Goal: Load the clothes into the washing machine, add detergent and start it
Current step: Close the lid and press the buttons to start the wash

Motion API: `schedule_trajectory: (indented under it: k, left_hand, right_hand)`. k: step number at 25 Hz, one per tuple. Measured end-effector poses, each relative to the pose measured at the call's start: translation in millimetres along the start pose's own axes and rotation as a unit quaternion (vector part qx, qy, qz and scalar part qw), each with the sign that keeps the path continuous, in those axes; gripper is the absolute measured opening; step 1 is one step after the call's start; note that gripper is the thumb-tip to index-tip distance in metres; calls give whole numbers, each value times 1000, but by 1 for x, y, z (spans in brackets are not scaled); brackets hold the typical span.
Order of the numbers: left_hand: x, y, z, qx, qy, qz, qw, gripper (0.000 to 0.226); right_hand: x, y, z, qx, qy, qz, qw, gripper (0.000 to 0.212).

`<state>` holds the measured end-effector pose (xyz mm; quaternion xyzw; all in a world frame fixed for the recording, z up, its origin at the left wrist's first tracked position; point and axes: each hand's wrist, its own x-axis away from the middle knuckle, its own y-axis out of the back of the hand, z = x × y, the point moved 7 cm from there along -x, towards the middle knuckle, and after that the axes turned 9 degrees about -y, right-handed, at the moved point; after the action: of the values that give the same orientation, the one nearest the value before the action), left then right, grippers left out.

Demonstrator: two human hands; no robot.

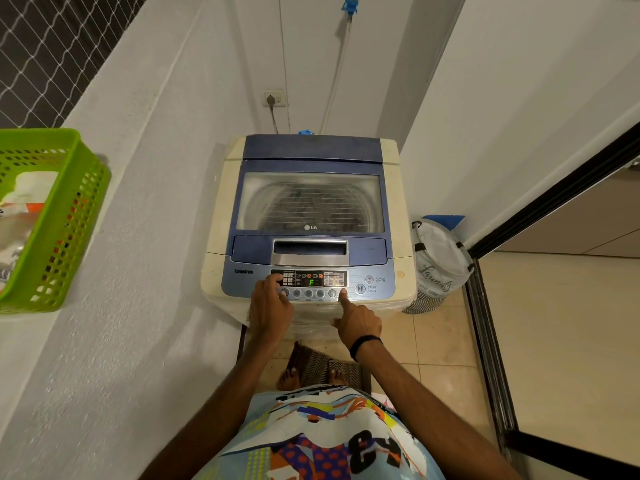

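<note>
A blue and cream top-loading washing machine (308,216) stands against the back wall with its glass lid closed. Clothes (311,206) show dimly through the lid inside the drum. The control panel (310,280) is lit and displays a green "F". My left hand (270,306) rests on the panel's left end, fingers curled over the leftmost round button. My right hand (356,318) points with the index finger, its tip on the rightmost button of the row. Neither hand holds anything.
A green plastic basket (65,220) with packets sits on the ledge at left. A white laundry bag (436,265) stands on the floor right of the machine. A dark sliding-door frame (485,341) runs along the right. A patterned mat (322,367) lies under my feet.
</note>
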<state>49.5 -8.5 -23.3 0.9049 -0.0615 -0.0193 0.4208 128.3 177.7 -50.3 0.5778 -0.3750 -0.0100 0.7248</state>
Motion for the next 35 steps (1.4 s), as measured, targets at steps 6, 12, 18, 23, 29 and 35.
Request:
schedule_trajectory:
  k: [6,12,18,23,29,35]
  left_hand:
    - [-2,-2,2,-6,2,2,1000,32]
    - [-4,-4,4,2,7,6,1000,32]
    - [-4,-5,6,5,10,8,1000,33]
    - [-4,-3,9,-1,7,5,1000,34]
    - [-6,-4,8,3,7,4,1000,32]
    - [-10,-13,-12,3,-30,21,999,36]
  right_hand:
    - [0,1,-1,0,0,-3,1000,73]
    - [-3,5,-2,-10,-1,-6,1000,68]
    - [2,3,-1,16,1,-5,1000,75]
    - [0,2,1,19,2,-5,1000,73]
    - [-2,7,-12,-48,-21,-32,998,81]
    - [-9,12,-51,-107,-68,-36,991,81]
